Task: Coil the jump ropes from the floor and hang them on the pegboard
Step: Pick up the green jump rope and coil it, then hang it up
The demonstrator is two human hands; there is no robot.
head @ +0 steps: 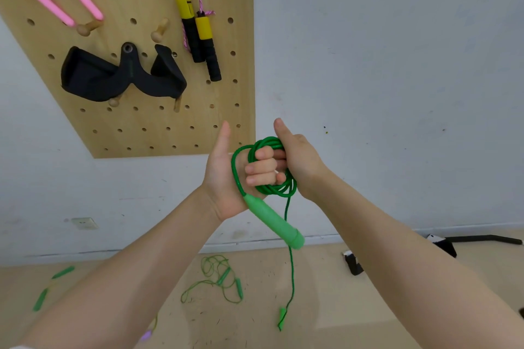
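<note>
1. Nearest, on the floor (pixel 312 292), lie ropes not yet coiled: a loose green tangle (pixel 219 280) near the wall's foot, two green handles (pixel 52 286) toward the left edge, and the free end handle (pixel 282 317) of the rope now in hand.
2. Higher up, the left hand (pixel 226 176) is curled round the green coil (pixel 269 170), thumb raised, with one green handle (pixel 273 222) jutting from under the palm; its long axis slants down and to the right, butt end lowest.
3. Against it, the right hand (pixel 297 161) wraps the same coil from the far side, thumb up. Several loops are made, but a tail (pixel 290 263) hangs nearly straight down to the floor, so this coil looks only partly done.
4. Farthest, the pegboard (pixel 127 127) on the wall's upper left already carries a pink rope (pixel 65 0) at its top left corner and a yellow-and-black handled rope (pixel 198 34) near its right edge, handles pointing down. A black strap (pixel 113 76) hangs mid-board, and bare pegs (pixel 88 27) show above it.
5. By my reading, two ropes are hung; this one and those on the floor remain.
</note>
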